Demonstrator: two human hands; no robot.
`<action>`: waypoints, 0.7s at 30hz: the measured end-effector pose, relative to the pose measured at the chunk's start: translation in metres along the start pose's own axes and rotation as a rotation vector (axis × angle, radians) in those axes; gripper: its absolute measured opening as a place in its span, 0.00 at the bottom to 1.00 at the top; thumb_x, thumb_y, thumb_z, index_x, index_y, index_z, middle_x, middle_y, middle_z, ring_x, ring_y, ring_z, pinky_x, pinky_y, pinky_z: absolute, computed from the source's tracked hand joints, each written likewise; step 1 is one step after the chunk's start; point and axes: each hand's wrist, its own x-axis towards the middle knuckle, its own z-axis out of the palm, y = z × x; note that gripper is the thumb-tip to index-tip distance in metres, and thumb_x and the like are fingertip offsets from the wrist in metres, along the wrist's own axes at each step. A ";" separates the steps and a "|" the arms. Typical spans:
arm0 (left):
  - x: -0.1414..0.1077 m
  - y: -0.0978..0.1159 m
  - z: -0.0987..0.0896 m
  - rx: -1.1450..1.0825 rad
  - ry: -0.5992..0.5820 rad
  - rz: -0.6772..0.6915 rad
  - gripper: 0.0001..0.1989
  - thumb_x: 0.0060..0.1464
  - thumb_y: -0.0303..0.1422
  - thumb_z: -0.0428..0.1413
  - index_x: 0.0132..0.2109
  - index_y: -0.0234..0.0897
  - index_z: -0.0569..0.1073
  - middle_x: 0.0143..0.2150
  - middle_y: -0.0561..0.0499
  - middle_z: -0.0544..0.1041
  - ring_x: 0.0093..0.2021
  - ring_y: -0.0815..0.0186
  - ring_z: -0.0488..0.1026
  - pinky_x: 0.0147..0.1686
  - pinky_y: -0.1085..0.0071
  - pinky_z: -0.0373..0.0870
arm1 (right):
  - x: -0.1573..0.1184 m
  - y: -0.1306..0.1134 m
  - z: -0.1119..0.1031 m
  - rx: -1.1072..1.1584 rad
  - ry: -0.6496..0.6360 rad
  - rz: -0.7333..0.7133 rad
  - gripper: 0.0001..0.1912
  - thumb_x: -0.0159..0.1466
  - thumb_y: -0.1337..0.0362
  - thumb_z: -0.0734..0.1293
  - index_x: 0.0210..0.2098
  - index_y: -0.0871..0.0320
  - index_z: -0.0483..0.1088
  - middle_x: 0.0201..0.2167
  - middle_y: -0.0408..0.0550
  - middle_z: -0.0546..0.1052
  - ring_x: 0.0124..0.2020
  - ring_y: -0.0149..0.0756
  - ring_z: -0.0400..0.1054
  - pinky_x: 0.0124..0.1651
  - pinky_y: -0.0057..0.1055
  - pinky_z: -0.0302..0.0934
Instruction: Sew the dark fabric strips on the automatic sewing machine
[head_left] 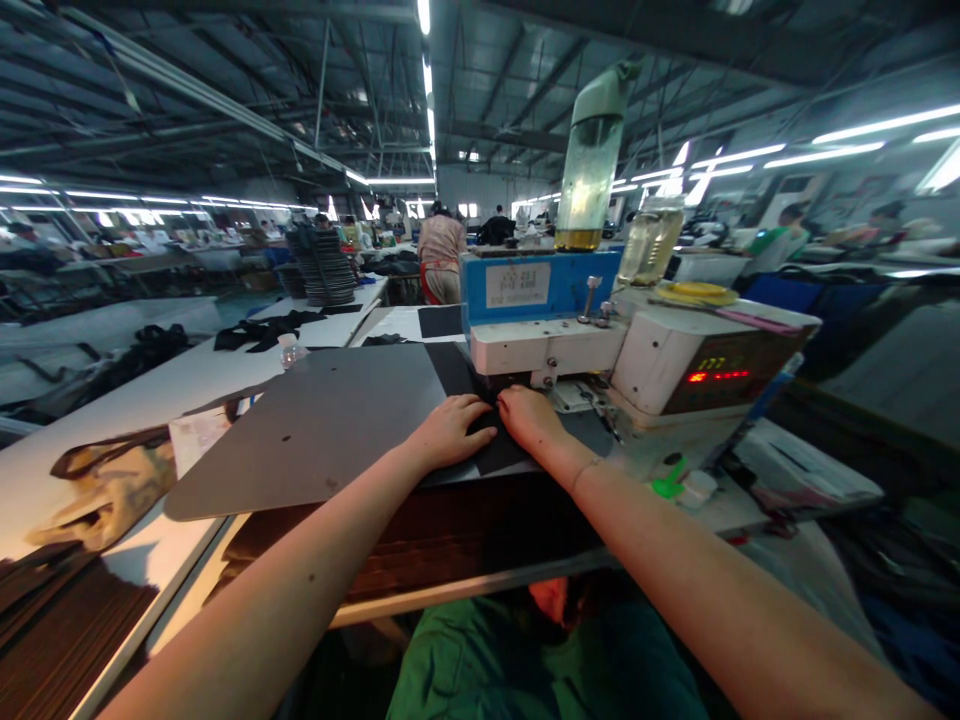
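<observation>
A flat black piece of fabric [501, 452] lies under both hands, running up to the working head of a blue and white machine [536, 350]. My left hand [452, 430] rests on the left edge of the piece, palm down, fingers stretched toward the machine and thumb apart. Close beside it, my right hand [529, 418] has its fingers curled together at the black piece, just in front of the machine head. The fingertips on that side are partly hidden. A smooth grey plate [315, 420] extends to the left of my left hand.
On the machine stand a bottle of yellowish liquid [589, 180] and a jar [651, 240]; a lit display [716, 370] faces me. A green item [670, 480] lies at right. Brown stacked pieces [67, 620] and tan material [112, 490] lie left. Another person [441, 250] stands behind.
</observation>
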 end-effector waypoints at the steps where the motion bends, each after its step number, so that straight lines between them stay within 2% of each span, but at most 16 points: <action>1: 0.000 0.000 0.000 -0.006 -0.004 -0.003 0.21 0.55 0.41 0.48 0.51 0.33 0.68 0.53 0.42 0.67 0.54 0.58 0.63 0.55 0.63 0.58 | 0.000 0.000 0.000 -0.001 -0.003 0.003 0.15 0.64 0.68 0.53 0.39 0.62 0.70 0.39 0.55 0.73 0.39 0.39 0.69 0.40 0.30 0.60; 4: 0.002 0.000 -0.001 -0.021 -0.012 -0.016 0.21 0.54 0.41 0.49 0.51 0.33 0.68 0.52 0.43 0.67 0.53 0.58 0.63 0.55 0.63 0.59 | 0.000 -0.001 -0.001 0.005 -0.002 0.009 0.15 0.64 0.68 0.53 0.39 0.62 0.70 0.39 0.55 0.73 0.38 0.39 0.69 0.39 0.31 0.61; 9: 0.009 -0.007 -0.001 0.005 -0.008 -0.045 0.16 0.54 0.33 0.47 0.49 0.35 0.69 0.50 0.44 0.67 0.51 0.59 0.64 0.54 0.63 0.59 | -0.002 -0.003 -0.003 0.006 0.022 0.009 0.14 0.64 0.69 0.53 0.39 0.63 0.69 0.40 0.56 0.73 0.39 0.40 0.69 0.39 0.31 0.61; 14: 0.020 -0.018 0.001 0.049 -0.002 -0.082 0.16 0.53 0.31 0.47 0.48 0.33 0.69 0.49 0.43 0.68 0.50 0.59 0.65 0.54 0.64 0.59 | -0.001 -0.006 -0.001 -0.016 0.059 -0.005 0.14 0.64 0.69 0.52 0.38 0.63 0.68 0.39 0.56 0.73 0.37 0.40 0.70 0.36 0.30 0.62; 21: 0.039 -0.038 0.006 0.058 0.001 -0.250 0.17 0.54 0.32 0.46 0.49 0.33 0.68 0.51 0.43 0.68 0.51 0.59 0.64 0.54 0.66 0.59 | 0.001 -0.003 0.004 0.002 0.079 -0.007 0.13 0.64 0.70 0.53 0.37 0.64 0.68 0.38 0.56 0.73 0.36 0.39 0.70 0.36 0.29 0.61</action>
